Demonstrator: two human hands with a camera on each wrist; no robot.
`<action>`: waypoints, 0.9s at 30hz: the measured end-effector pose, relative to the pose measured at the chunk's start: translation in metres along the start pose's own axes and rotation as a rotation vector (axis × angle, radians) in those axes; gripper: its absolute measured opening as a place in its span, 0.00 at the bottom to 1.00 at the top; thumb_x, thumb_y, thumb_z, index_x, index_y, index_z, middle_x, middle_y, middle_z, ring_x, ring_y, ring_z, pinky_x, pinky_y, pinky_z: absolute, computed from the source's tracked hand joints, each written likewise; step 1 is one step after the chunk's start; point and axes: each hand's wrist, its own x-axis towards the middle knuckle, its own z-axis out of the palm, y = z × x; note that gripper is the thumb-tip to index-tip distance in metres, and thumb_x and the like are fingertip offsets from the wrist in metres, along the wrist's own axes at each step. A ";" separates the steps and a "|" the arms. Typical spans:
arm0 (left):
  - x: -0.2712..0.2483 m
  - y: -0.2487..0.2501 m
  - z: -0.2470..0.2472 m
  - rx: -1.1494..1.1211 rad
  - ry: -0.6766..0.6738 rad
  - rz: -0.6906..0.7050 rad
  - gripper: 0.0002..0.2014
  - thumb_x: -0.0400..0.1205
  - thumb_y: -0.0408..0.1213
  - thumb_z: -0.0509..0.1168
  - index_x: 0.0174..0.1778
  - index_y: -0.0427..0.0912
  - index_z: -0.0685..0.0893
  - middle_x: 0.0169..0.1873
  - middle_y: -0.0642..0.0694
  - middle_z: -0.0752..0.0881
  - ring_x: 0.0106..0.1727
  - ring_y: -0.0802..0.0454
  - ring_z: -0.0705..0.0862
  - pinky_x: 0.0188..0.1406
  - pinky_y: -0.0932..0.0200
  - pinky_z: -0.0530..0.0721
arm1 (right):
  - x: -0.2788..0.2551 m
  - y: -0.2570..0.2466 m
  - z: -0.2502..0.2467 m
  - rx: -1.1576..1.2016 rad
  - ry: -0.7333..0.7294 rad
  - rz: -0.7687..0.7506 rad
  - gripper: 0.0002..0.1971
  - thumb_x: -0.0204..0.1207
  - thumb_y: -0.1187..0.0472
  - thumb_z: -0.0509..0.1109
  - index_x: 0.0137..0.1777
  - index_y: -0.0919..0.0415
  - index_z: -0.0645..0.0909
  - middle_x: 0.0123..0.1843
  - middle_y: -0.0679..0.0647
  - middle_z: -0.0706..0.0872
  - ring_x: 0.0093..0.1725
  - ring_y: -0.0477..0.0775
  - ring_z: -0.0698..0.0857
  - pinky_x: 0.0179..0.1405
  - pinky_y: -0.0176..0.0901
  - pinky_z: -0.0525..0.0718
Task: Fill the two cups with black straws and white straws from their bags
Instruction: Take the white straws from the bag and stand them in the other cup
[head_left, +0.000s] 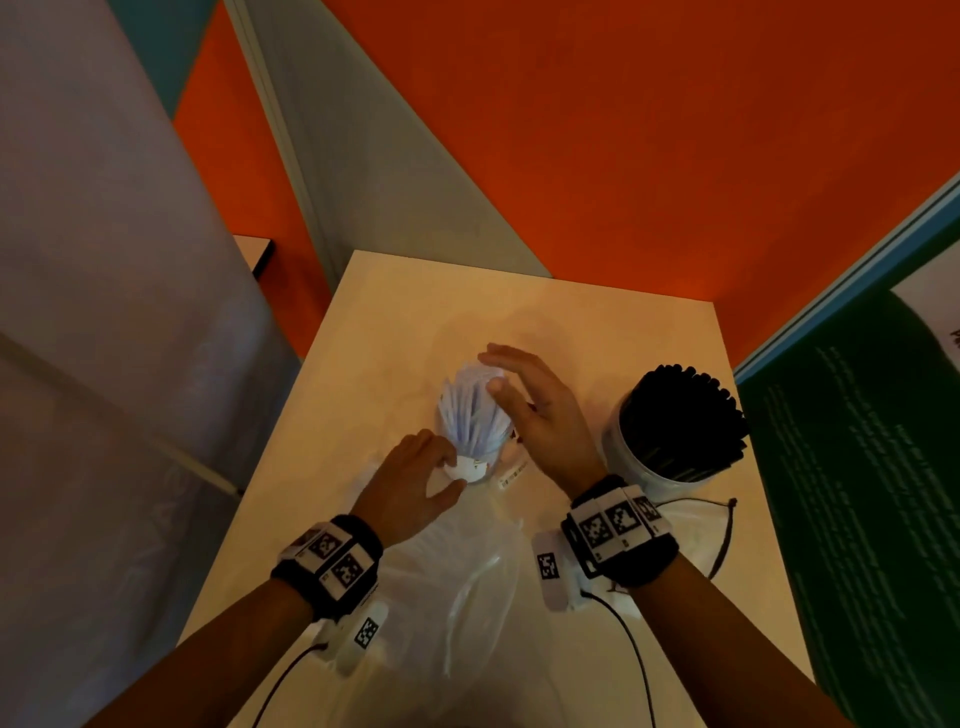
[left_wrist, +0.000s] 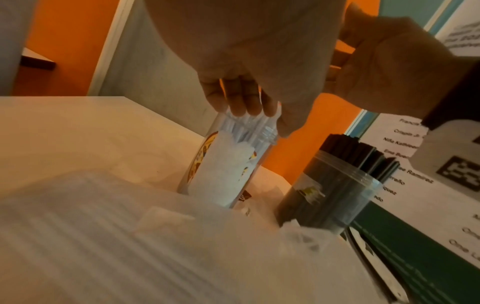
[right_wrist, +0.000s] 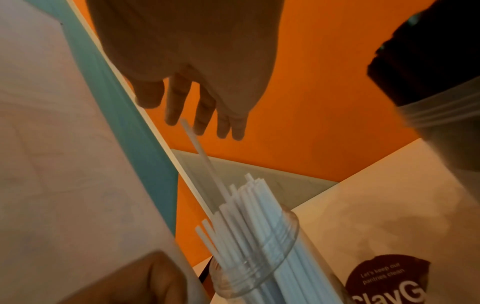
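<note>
The white straws (head_left: 474, 410) stand bunched in a clear cup (left_wrist: 228, 164) near the middle of the table (head_left: 395, 322) — thin, pale, their tips uneven, one straw (right_wrist: 200, 156) sticking up well above the rest. The cup has a ribbed rim and a printed label. The left hand (head_left: 415, 478) curls round the cup's base, holding it. The right hand (head_left: 530, 405) hovers flat over the tips, fingers (right_wrist: 205, 109) straight and slightly spread, gripping nothing. To the right, apart from it, a second cup (head_left: 631, 462) is packed with black straws (head_left: 680, 415). A crumpled clear bag (head_left: 457, 587) lies on the near side of the table.
</note>
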 end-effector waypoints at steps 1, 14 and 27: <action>-0.004 0.000 0.001 -0.011 -0.035 0.004 0.10 0.78 0.42 0.71 0.47 0.42 0.78 0.42 0.53 0.74 0.43 0.54 0.73 0.42 0.57 0.74 | -0.004 0.000 -0.005 0.002 0.029 -0.011 0.13 0.83 0.62 0.63 0.65 0.57 0.81 0.70 0.50 0.79 0.71 0.42 0.75 0.61 0.24 0.75; -0.049 0.026 0.023 0.198 -0.681 -0.177 0.09 0.80 0.48 0.62 0.41 0.46 0.77 0.43 0.45 0.86 0.41 0.46 0.81 0.43 0.54 0.79 | -0.118 0.046 0.011 -0.407 -0.838 0.510 0.15 0.75 0.72 0.61 0.52 0.61 0.87 0.51 0.51 0.88 0.40 0.42 0.82 0.42 0.27 0.78; -0.072 0.045 0.003 -0.097 -0.434 -0.029 0.11 0.84 0.48 0.61 0.41 0.47 0.79 0.37 0.53 0.84 0.39 0.52 0.82 0.42 0.51 0.84 | -0.154 0.080 0.119 -0.789 -0.650 0.513 0.17 0.87 0.60 0.50 0.71 0.66 0.71 0.72 0.64 0.74 0.71 0.63 0.73 0.74 0.49 0.65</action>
